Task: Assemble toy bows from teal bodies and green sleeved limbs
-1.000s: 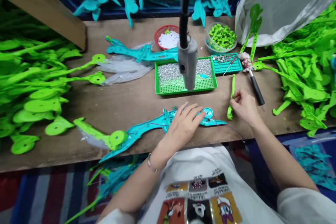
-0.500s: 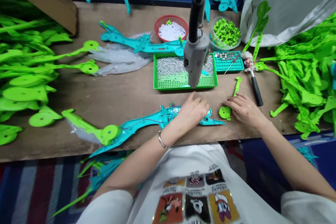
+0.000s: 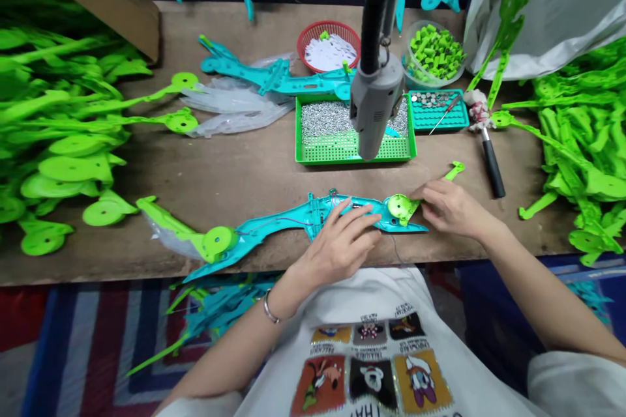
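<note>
Right hand (image 3: 452,210) and left hand (image 3: 337,240) at the table (image 3: 235,163). The right hand's fingertips close in a pinch on a slim green arm (image 3: 400,208), whose disc lies over the right end of the long turquoise body (image 3: 281,221), between the two hands; whether the disc touches it cannot be told. The left hand lies palm down, fingers loosely spread, across that body's middle. Both parts look like thin moulded plastic: probably light, stiff and rather smooth, the arm best pinched midway along its narrow shank, the body best steadied flat at its broad centre. The thin wire (image 3: 395,247) trailing just right of the left hand is likely the fragile element and should stay clear of the fingers. Left of the left hand, a second green arm (image 3: 218,243) rests on the body's far end. Beyond the hands, a grey driver (image 3: 376,111) hangs in front of a green tray (image 3: 355,162) of small metal pieces; a black-handled tool (image 3: 491,166) lies past the right hand.
</note>
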The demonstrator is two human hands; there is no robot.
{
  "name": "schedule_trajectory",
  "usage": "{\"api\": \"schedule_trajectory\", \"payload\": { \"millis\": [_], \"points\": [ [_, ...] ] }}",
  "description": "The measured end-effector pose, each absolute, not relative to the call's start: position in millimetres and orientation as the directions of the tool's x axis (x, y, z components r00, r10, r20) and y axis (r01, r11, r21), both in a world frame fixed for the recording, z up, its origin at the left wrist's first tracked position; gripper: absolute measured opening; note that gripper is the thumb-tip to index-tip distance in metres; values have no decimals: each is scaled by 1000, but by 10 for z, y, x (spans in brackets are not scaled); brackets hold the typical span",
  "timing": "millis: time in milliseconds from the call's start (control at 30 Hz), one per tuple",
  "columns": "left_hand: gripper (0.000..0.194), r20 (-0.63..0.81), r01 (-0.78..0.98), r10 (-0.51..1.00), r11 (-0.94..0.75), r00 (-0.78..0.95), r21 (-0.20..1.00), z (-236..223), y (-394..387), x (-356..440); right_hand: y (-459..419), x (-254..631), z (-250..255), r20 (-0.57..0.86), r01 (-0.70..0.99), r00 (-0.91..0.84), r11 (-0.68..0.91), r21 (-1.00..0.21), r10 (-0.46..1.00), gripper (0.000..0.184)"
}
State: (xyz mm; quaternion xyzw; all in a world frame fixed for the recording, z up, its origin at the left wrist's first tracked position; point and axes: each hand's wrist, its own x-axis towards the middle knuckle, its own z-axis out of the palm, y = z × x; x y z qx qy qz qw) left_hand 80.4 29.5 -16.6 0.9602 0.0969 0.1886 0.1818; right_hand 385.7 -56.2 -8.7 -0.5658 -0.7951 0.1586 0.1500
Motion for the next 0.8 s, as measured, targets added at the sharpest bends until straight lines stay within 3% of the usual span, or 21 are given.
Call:
{"api": "schedule_trajectory", "payload": {
  "millis": [167,267,633,800],
  "points": [
    [77,204,423,544,-796,814,432,-172,419,602,-505,3829,-47,26,868,-342,326,-373,940,35],
    [89,139,503,613,-740,778,447,-256,505,553,-473,3836,15,2,875,-350,327,-356,937,38],
    [68,150,533,653,-711,742,460,-413,561,568,-343,3844,-7,-4,834,-442,409,-371,897,35],
    [63,164,529,655,-711,737,462,-424,553,559,-330,3835,28,-57,869,-441,409,-279,896,32]
  ]
}}
